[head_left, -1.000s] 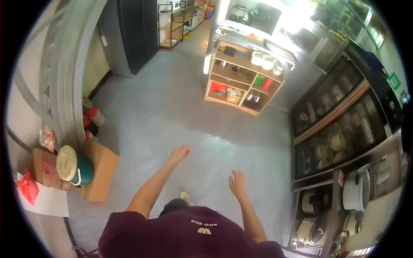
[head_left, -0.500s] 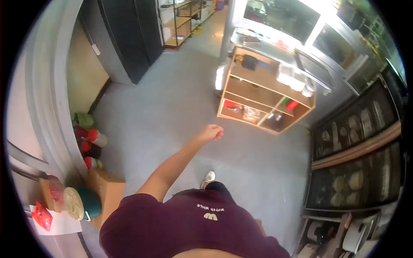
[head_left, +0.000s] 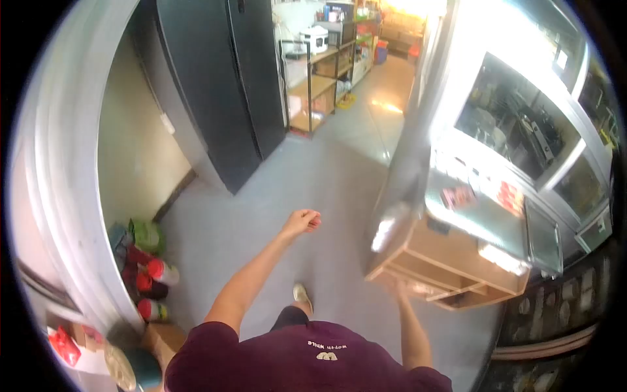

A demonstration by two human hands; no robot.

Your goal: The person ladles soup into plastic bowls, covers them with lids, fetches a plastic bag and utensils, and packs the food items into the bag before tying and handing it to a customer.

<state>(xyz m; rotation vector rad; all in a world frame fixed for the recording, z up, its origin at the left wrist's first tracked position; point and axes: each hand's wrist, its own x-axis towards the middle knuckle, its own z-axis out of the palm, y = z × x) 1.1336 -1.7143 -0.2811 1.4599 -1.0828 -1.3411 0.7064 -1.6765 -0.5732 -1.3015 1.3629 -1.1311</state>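
My left hand (head_left: 304,222) swings out in front of me over the grey floor (head_left: 261,202). Its fingers are curled closed, and nothing shows in them. To the right, my right hand (head_left: 396,285) is blurred in front of the low wooden shelf unit (head_left: 450,264); its fingers are smeared, and I cannot tell whether it touches the wood. One foot in a light shoe (head_left: 302,297) shows below my left hand.
Ahead on the left stands a tall black cabinet (head_left: 215,85), with a metal-framed rack (head_left: 320,88) beyond it. Red-lidded jars (head_left: 160,271) and a cardboard box (head_left: 160,336) line the left wall. Dark glass-fronted cases (head_left: 555,320) run along the right.
My view has moved forward and turned, bringing the black cabinet and rack nearer. The shelf unit now sits lower and further right. My right forearm and hand have come into view.
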